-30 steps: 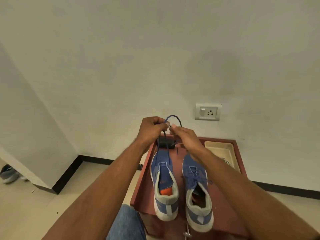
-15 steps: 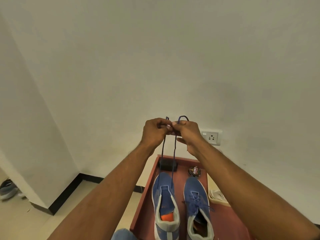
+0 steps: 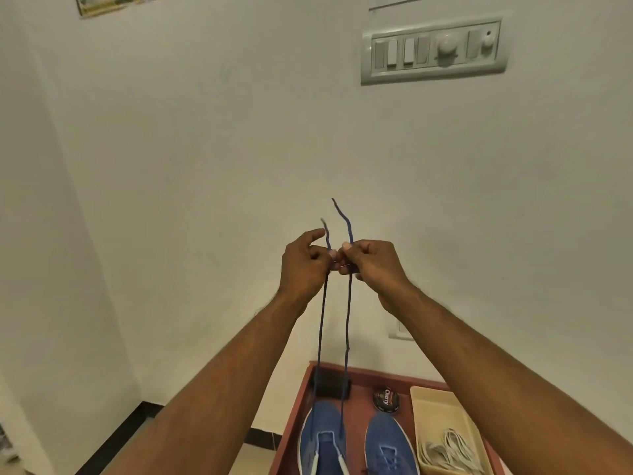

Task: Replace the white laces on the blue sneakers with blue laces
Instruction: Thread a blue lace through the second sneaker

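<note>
L grip [image 3: 305,265] pinching blue lace [image 3: 347,320] left strand | R grip [image 3: 373,264] pinching right strand | both strands run down to left sneaker [image 3: 323,440] | white laces [image 3: 448,450] in tray [image 3: 421,406], right.

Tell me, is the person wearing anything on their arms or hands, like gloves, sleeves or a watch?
No. Both forearms are bare as far as the picture shows, with no sleeves in view. The left hand and right hand have no gloves, rings, or watch visible.
</note>
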